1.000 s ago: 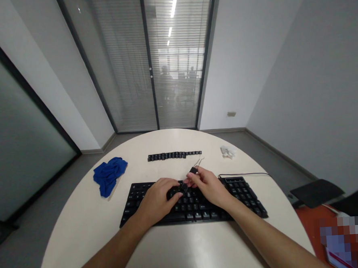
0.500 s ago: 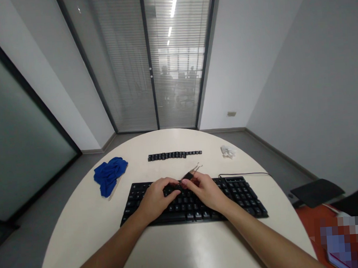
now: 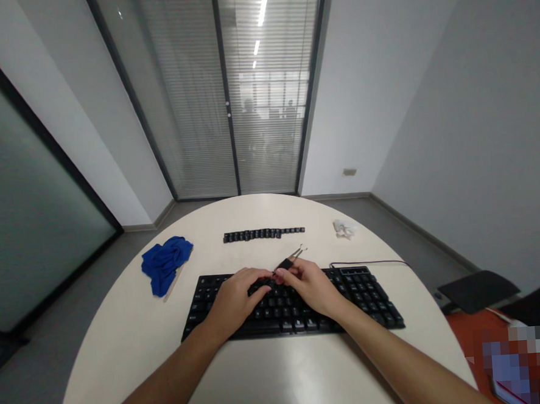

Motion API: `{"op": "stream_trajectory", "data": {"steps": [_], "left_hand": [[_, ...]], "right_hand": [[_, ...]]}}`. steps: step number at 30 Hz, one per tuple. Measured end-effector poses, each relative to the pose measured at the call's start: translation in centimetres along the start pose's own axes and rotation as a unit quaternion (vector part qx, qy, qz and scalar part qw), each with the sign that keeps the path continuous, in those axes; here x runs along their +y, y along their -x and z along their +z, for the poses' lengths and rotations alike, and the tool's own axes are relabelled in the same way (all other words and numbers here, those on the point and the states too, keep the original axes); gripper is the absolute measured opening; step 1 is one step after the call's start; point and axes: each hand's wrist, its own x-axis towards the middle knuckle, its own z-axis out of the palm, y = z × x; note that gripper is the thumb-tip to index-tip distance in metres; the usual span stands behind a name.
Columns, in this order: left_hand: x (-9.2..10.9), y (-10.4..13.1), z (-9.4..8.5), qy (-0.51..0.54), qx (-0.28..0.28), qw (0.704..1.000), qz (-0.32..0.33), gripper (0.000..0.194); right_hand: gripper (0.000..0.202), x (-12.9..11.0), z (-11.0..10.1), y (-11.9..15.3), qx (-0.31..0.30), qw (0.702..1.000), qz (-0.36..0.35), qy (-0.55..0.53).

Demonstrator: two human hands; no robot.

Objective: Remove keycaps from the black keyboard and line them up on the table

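1. Right grip (image 3: pixel 312 286) on the tool (image 3: pixel 284 264), and it's a pinch: thumb and fingers closed about the black handle, two thin metal prongs slanting up and away beyond the fingertips.
2. Left grip (image 3: pixel 234 298) alongside, bent low, its fingertips close against the right grip's; thumb and forefinger stand apart, and whether anything sits between them, I can't tell.
3. Right beneath both grips, the black keyboard (image 3: pixel 367 296), its number pad showing out to the right of the right grip, its cable (image 3: pixel 369 262) running off beyond that side.
4. Straight ahead of the grips, a line of loose black keycaps (image 3: pixel 254 234), doubled up for most of its length, single at the right end.
5. Out left of the left grip, a rumpled blue cloth (image 3: pixel 166 263); far right beyond the right grip, crumpled white tissue (image 3: pixel 343 228), all on the pale round counter (image 3: pixel 280 375).
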Motion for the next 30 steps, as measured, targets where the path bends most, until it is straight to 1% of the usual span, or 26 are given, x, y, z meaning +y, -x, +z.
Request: {"op": "stream_trajectory", "data": {"steps": [3,6,10,14,19,22,27,30], "left_hand": [[0.2,0.2,0.1,-0.049,-0.009,0.997,0.053,0.021],[0.6,0.1,-0.1,-0.069,-0.017,0.994,0.08,0.02],[1.0,0.0,-0.3,-0.077,-0.019,0.993,0.09,0.019],[1.0,0.0,-0.3,-0.096,-0.024,0.991,0.093,0.02],[0.7,0.0,-0.2,-0.111,-0.01,0.99,0.091,0.02],[0.7,0.1,-0.3,-0.119,-0.014,0.988,0.1,0.017],[0.9,0.1,-0.4,-0.11,-0.034,0.986,0.118,0.015],[1.0,0.1,-0.4,-0.108,-0.024,0.986,0.122,0.015]], "right_hand": [[0.028,-0.1,0.0,0.0,0.003,1.0,0.001,0.001],[0.028,-0.2,0.1,0.1,0.002,1.0,-0.006,-0.011],[0.029,-0.1,0.2,0.1,0.004,0.999,-0.013,-0.035],[0.032,-0.1,0.3,0.2,0.005,0.999,-0.011,-0.042],[0.028,-0.4,0.4,0.4,0.004,1.0,-0.026,-0.008],[0.027,-0.4,0.5,0.4,0.003,0.999,-0.033,0.005],[0.03,-0.2,0.8,0.4,0.005,0.999,-0.02,-0.029],[0.032,0.0,0.9,0.3,0.003,0.997,0.0,-0.072]]}}
